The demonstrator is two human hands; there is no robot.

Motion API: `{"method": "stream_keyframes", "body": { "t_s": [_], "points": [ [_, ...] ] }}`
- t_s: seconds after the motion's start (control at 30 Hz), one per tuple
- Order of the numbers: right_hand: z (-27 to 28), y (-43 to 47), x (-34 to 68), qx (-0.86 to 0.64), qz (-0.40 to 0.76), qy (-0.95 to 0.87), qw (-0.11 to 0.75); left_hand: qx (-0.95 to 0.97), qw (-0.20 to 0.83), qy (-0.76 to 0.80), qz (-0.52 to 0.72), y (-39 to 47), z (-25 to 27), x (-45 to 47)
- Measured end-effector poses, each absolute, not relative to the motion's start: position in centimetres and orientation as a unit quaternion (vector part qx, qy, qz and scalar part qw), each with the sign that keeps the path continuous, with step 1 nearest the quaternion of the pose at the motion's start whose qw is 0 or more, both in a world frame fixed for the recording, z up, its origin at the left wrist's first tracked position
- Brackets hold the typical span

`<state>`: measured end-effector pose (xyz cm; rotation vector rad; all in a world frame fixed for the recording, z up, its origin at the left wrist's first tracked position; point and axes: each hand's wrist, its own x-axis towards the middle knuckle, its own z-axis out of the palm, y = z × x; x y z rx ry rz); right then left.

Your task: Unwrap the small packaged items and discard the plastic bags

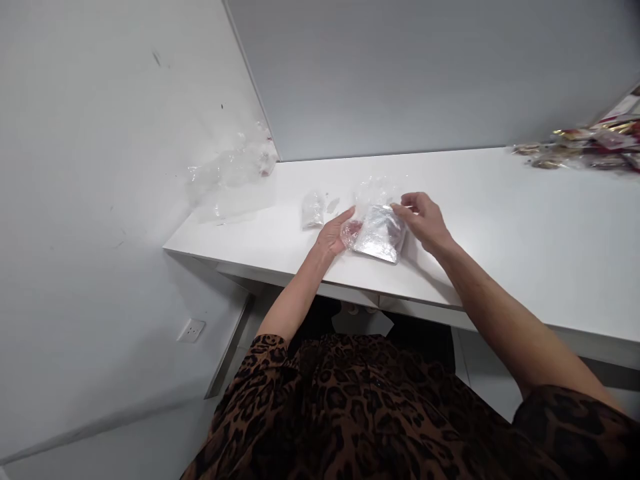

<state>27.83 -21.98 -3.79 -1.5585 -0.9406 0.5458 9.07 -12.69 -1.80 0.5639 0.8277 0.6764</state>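
Note:
A shiny silver packet in clear plastic is held just over the white table, tilted toward me. My left hand supports its left side, where something reddish shows through crinkled clear wrap. Thumb and fingers of my right hand pinch the packet's upper right corner. Behind it lies a crumpled clear plastic bag. To the left of my left hand rests a small clear bag with whitish contents I cannot make out.
A heap of crumpled clear plastic lies at the table's left end, by the wall. Several red and gold packets are piled at the far right. A grey panel rises along the back edge of the table.

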Motion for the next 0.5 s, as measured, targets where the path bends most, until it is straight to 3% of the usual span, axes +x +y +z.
{"method": "stream_keyframes", "body": {
  "t_s": [0.1, 0.23, 0.33, 0.5],
  "points": [
    [-4.4, -22.3, 27.2, -0.682, 0.25, -0.405, 0.555, 0.341, 0.812, 0.391, 0.267, -12.6, -1.4, 9.6],
    [-4.2, -23.8, 27.5, -0.675, 0.264, -0.434, 0.535, 0.348, 0.801, 0.384, 0.299, -12.9, -0.5, 9.7],
    [-4.0, -25.4, 27.5, -0.669, 0.294, -0.492, 0.473, 0.322, 0.817, 0.379, 0.291, -13.2, 0.2, 9.4],
    [-4.5, -26.5, 27.7, -0.687, 0.215, -0.562, 0.408, 0.302, 0.819, 0.396, 0.287, -13.2, 0.4, 8.7]
  ]
}}
